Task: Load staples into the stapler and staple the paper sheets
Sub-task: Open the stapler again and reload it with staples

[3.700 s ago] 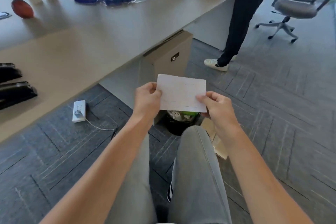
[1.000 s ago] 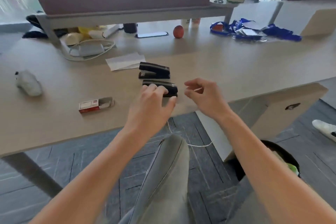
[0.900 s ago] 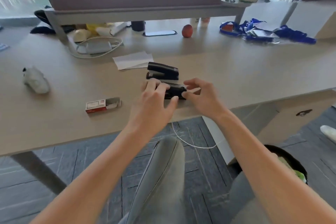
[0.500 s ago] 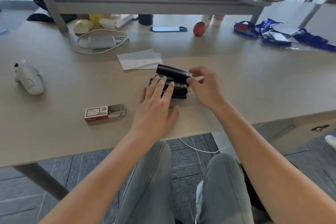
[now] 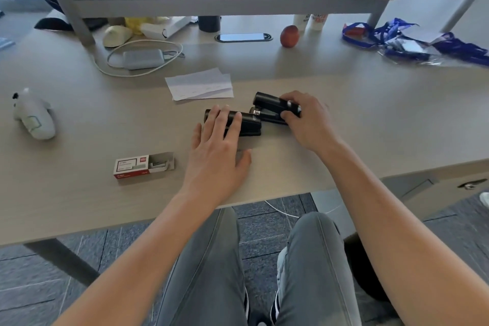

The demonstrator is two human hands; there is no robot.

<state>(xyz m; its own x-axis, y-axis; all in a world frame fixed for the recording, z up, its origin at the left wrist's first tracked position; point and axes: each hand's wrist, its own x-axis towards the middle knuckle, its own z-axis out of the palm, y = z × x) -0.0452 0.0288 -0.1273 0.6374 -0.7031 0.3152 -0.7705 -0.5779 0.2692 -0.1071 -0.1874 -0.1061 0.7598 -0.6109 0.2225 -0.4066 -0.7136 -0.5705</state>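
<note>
Two black staplers lie side by side on the desk. My left hand point(image 5: 219, 151) rests flat with its fingers spread on top of the near stapler point(image 5: 248, 124). My right hand point(image 5: 308, 120) grips the right end of the far stapler point(image 5: 272, 108), whose top arm is tilted up. White paper sheets point(image 5: 199, 85) lie just behind the staplers. A red and white staple box point(image 5: 144, 165) sits slid open to the left of my left hand, with staples showing inside.
A white mouse-like device point(image 5: 34, 118) lies at the far left. A charger with cable point(image 5: 143, 58), a phone point(image 5: 243, 37), a reddish ball point(image 5: 289, 36) and blue lanyards point(image 5: 397, 40) sit further back. The desk edge point(image 5: 264, 198) runs above my knees.
My right hand has closed around the far stapler's end and shifted it rightward. My left hand stays on the near stapler. The view has tilted and moved closer to the desk.
</note>
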